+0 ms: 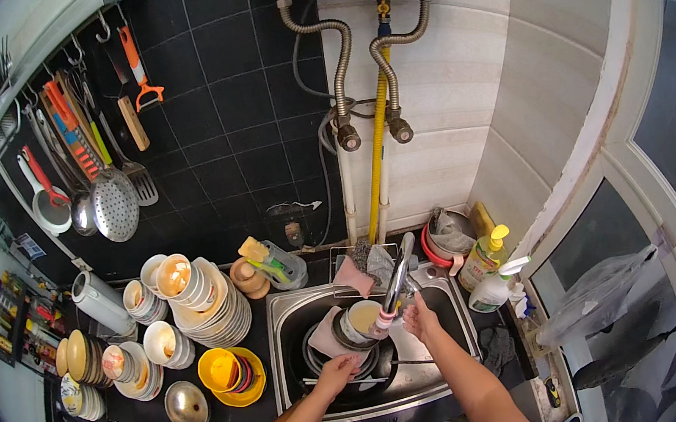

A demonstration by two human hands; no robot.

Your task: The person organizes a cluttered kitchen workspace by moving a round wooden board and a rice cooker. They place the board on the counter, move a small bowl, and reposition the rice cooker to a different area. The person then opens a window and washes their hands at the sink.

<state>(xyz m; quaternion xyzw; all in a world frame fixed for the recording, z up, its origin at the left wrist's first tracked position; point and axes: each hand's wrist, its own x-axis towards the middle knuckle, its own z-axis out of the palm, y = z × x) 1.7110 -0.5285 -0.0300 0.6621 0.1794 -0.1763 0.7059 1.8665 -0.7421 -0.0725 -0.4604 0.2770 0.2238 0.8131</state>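
My left hand [338,374] is over the near edge of the sink's left basin, its fingers by a pale pink cloth [328,339]; whether it grips the cloth I cannot tell. Beside the cloth, stacked bowls [362,320] stand inside a dark pan [312,358] in that basin. My right hand [418,321] is raised just right of the chrome faucet [396,277], near its handle; whether it touches the handle is unclear. The pink-ringed spout end [383,322] hangs above the bowls' right side. Thin sticks [366,379] lie across the near part of the pan.
Stacked bowls and plates [213,310], yellow dishes [232,378] and a metal bowl [187,405] stand left of the sink [276,347]. A wire rack [336,269] with a pink sponge [353,278] is behind it. A pump bottle [484,258] and a spray bottle [494,288] stand at right.
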